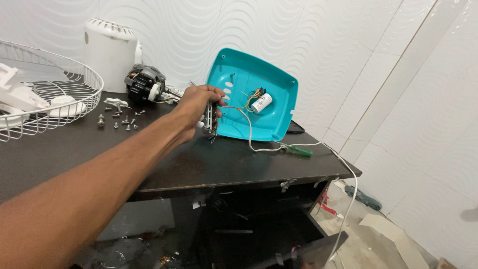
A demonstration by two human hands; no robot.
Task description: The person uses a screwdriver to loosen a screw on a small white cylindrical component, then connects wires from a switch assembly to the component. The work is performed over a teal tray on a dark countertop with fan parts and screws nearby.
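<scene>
My left hand [195, 106] reaches across the dark table [199, 164] and grips a grey push-button switch block [211, 121] at the left edge of a teal plastic fan base cover [269, 124]. The cover stands tilted up on its edge, with its hollow inside facing me. Inside it a white cylindrical capacitor [261, 102] hangs on coloured wires. A white cord [348, 175] runs from the cover over the table's right edge. My right hand is out of sight.
A green-handled screwdriver [298, 150] lies right of the cover. A black fan motor [144, 82], white motor housing [109, 50], loose screws [119, 120] and a wire fan guard [74, 94] holding white blades sit at the left. Below, a drawer [279, 249] stands open.
</scene>
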